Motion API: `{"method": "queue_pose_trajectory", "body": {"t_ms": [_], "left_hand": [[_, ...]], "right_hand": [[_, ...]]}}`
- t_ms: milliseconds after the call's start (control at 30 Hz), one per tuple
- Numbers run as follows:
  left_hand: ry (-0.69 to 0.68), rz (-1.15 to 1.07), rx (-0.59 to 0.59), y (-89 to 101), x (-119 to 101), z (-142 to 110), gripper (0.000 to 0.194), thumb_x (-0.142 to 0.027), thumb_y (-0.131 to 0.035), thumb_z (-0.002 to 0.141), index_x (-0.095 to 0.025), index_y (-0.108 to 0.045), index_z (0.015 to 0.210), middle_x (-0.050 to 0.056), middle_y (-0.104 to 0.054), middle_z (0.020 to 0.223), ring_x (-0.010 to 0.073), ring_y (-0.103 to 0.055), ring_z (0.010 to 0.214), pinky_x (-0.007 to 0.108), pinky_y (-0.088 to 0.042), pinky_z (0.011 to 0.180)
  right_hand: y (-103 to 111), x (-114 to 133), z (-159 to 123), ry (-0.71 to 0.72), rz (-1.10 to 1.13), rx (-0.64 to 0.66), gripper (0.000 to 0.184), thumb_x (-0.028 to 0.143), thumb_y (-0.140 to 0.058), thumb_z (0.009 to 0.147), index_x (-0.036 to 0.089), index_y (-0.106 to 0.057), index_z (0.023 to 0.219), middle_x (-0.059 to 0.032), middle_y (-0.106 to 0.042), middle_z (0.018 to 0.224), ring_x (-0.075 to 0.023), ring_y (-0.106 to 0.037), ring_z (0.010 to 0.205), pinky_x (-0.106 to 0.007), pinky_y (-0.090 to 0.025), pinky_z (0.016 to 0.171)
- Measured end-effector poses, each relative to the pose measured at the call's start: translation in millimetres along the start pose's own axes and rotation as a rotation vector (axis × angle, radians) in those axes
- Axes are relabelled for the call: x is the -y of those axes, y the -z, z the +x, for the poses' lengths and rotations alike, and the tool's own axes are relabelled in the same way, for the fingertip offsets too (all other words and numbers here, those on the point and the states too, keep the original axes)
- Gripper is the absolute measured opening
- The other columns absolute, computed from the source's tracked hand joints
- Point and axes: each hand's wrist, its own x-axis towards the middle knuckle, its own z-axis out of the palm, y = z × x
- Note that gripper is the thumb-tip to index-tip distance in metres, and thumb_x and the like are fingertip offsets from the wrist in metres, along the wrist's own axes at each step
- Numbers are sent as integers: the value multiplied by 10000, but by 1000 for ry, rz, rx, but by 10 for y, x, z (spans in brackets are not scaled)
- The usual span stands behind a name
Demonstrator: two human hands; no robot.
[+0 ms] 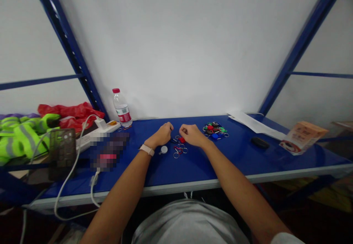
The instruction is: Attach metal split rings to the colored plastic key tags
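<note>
Above the middle of the blue tabletop, my left hand [164, 133] is closed with its fingers curled together. Facing it a short gap away is my right hand [191, 134], its fingers pinched. Whatever either hand grips is too small or hidden to make out. Small red keychains with metal rings [179, 150] lie between and just below the hands. Beside my left wrist is a round, silver-rimmed disc [164, 149]. To the right of my right hand sits a pile of colourful keychains [214, 130] in red, green, blue and black, with metal rings.
A water bottle [122, 110] stands at the back left near a white power strip [91, 135]. A phone-like device [109, 154] has a white cable. On the right are white papers [253, 123], a black case [259, 142] and an orange box [303, 137]. Blue posts [68, 42] flank the table.
</note>
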Motion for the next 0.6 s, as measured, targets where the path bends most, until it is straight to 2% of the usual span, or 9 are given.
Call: {"method": "queue_pose_trajectory", "body": {"t_ms": [600], "left_hand": [[-23,10,1,-20,30,0,234,-24,-356,801,-141,-498,946,93,-568,927,187,-523,843,341,-449,815]], "right_hand": [[0,-1,-3,-1,7,10,159,214,-491,853,175,-638,806,-14,-667,692,-106,-560,603,-215,-350,611]]}}
